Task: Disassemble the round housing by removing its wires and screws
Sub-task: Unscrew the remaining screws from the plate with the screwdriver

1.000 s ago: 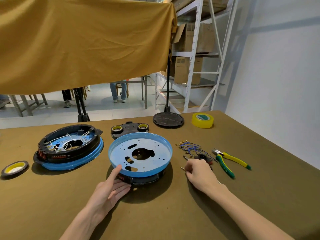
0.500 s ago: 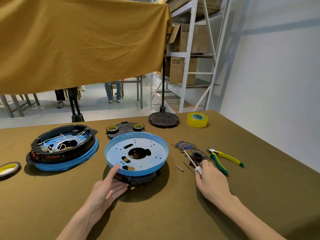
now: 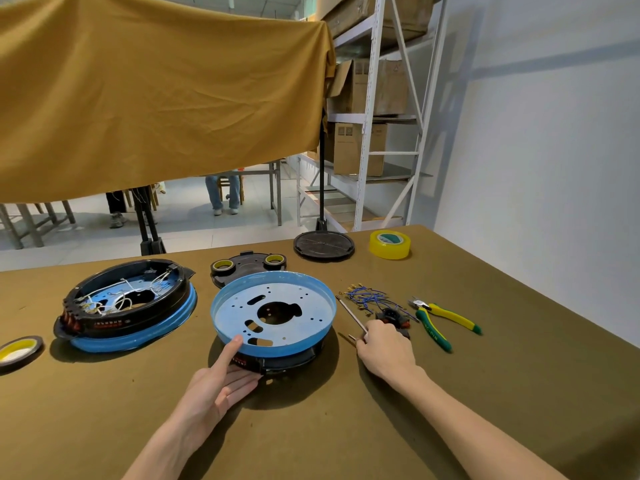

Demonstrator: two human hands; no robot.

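- The table [image 3: 519,393], covered in olive-brown cloth, carries every part and both of my forearms.
- A second round housing [image 3: 128,303], black ring on a blue base with white wires inside, lies well to the left of my left fingers.
- The round housing [image 3: 273,311] sits blue plate up, directly ahead of my left hand [image 3: 214,386]. My left fingers are straight and released: the thumb lies against the blue rim and the other fingertips touch the black lower edge.
- My right hand [image 3: 388,348] rests just right of the housing, fingers curled around the handle of a screwdriver [image 3: 351,315]; its shaft points away and to the left.
- The pliers [image 3: 440,323], with yellow-green handles, lie near, to the right of my right fingers.
- Loose blue wires [image 3: 367,296] lie just beyond my right fingers.
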